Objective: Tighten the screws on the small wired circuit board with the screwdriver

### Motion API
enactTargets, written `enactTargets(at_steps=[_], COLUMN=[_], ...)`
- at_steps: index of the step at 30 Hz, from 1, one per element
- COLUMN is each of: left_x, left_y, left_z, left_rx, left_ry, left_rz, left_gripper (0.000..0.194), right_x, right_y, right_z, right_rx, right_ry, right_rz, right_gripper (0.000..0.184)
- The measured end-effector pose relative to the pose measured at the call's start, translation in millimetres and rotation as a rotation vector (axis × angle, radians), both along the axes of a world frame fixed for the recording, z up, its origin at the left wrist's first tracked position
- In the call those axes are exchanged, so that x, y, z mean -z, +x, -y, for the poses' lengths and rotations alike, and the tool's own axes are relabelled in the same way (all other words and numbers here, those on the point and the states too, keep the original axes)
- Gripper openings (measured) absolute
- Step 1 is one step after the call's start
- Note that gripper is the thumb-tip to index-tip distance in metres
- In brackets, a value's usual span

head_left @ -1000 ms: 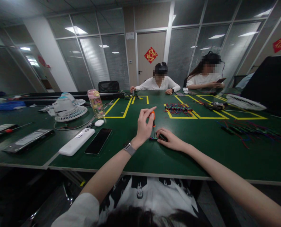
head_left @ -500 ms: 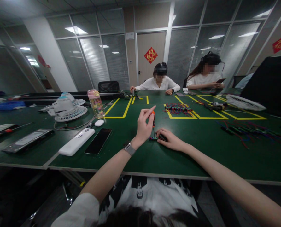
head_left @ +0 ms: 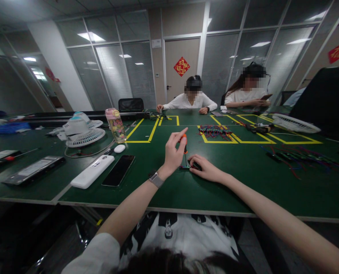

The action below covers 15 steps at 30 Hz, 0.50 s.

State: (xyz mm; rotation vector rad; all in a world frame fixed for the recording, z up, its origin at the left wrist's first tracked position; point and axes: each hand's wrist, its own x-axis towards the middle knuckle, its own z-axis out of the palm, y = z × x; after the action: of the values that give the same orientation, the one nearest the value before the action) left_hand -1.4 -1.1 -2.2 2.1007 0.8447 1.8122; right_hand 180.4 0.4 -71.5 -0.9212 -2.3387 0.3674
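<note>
My left hand [head_left: 173,152] is closed around the orange handle of a screwdriver [head_left: 185,150], its index finger pointing forward. The thin shaft stands nearly upright, its tip down at a small green circuit board [head_left: 183,167] on the table. From the right, my right hand [head_left: 206,168] rests on the table with its fingers curled at the board's right end, gripping it. Something dark shows beneath those fingers; I cannot make out what it is.
Left of my hands lie a black phone [head_left: 118,170], a white power bank [head_left: 93,171] and a white case [head_left: 119,148]. A bottle [head_left: 116,125] and a fan [head_left: 85,133] stand behind. Wired boards lie in a taped box [head_left: 215,131] and farther right [head_left: 303,156]. Two people sit opposite.
</note>
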Motion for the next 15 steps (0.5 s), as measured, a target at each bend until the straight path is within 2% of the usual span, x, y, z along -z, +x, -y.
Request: enactTargets(at_steps=[5,11,15], left_x=[4.5,0.8,0.0], left_y=[0.8,1.4,0.3], left_z=[-4.5,-1.6,0.7], left_rx=[0.029,-0.034,0.011], left_ry=[-0.039,0.026,0.005], left_rz=[0.027,0.003,0.0], left_gripper=[0.034,0.026,0.028], right_x=[0.8,2.2,0.5], right_y=[0.4,0.8,0.7], right_z=[-0.2,-0.6,0.4], right_rx=[0.006,0.012,0.007], right_ry=[-0.009,-0.009,-0.012], right_rz=[-0.017,-0.01,-0.01], right_gripper=[0.008,0.009,0.008])
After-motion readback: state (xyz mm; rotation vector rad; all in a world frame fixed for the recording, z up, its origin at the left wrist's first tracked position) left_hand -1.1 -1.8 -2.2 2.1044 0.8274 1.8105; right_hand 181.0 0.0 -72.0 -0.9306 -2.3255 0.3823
